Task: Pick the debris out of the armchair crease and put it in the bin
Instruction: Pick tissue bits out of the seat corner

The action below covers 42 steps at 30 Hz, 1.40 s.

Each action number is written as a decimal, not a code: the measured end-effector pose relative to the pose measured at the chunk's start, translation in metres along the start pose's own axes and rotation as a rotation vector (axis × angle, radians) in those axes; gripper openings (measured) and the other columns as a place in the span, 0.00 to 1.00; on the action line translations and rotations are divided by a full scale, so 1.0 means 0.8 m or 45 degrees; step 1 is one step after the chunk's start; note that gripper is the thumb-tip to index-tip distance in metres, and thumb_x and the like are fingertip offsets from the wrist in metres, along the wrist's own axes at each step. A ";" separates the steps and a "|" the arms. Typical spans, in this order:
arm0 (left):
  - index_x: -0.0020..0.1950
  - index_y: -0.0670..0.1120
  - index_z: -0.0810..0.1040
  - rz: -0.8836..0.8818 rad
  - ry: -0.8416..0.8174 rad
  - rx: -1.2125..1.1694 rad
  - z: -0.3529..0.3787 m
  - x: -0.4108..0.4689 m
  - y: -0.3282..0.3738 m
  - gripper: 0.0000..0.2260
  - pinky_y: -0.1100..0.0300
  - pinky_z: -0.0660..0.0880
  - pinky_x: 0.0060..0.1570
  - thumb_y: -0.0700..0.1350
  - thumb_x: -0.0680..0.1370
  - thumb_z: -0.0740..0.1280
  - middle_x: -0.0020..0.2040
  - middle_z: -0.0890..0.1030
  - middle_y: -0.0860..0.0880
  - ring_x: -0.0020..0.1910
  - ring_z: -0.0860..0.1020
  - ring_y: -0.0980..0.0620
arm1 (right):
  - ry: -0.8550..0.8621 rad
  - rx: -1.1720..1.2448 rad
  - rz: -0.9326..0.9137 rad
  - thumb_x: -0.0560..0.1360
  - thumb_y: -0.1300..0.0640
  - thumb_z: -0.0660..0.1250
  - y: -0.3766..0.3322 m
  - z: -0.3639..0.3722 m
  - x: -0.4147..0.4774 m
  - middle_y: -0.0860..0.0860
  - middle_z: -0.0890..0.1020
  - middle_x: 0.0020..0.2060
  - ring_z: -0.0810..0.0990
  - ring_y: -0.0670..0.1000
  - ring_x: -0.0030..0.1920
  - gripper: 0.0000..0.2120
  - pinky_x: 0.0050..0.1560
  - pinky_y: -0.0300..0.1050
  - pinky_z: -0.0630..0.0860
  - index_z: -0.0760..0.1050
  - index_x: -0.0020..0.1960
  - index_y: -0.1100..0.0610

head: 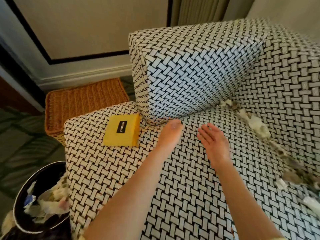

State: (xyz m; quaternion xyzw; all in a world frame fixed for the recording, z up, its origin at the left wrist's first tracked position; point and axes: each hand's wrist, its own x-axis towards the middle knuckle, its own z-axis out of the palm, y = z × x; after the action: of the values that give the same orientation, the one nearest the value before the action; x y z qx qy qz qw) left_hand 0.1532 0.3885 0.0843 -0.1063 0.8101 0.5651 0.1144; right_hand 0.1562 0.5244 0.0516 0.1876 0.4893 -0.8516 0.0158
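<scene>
The armchair [181,196] is covered in a black-and-white woven pattern. Pale fluffy debris [254,123] lies along the crease between seat and backrest, running from the corner by the armrest down to the right edge of the view. My left hand [170,135] hovers over the seat near the armrest's front end, seen edge-on and holding nothing. Beside it my right hand [213,146] is open with fingers straight, palm turned left, well short of the debris. The dark round bin [43,175] stands on the floor at the lower left, with pale scraps inside.
A yellow flat square with a black label [121,130] lies on the seat's front left corner. A wicker basket [83,101] sits on the floor behind it, against the wall. The block-shaped armrest [190,70] rises behind my hands.
</scene>
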 end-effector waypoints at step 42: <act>0.70 0.51 0.64 0.238 -0.593 0.466 0.167 0.235 0.058 0.18 0.56 0.65 0.66 0.49 0.80 0.56 0.69 0.70 0.49 0.65 0.69 0.50 | 0.453 -1.880 -0.421 0.77 0.53 0.52 -0.063 -0.033 0.216 0.55 0.75 0.59 0.69 0.54 0.61 0.17 0.62 0.50 0.60 0.73 0.59 0.58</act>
State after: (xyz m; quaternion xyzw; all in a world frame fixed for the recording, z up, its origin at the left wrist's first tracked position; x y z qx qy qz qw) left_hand -0.0308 0.5220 0.0234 0.1235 0.8566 0.4272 0.2617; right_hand -0.0072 0.6001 0.0232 0.1869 0.9466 -0.2535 -0.0696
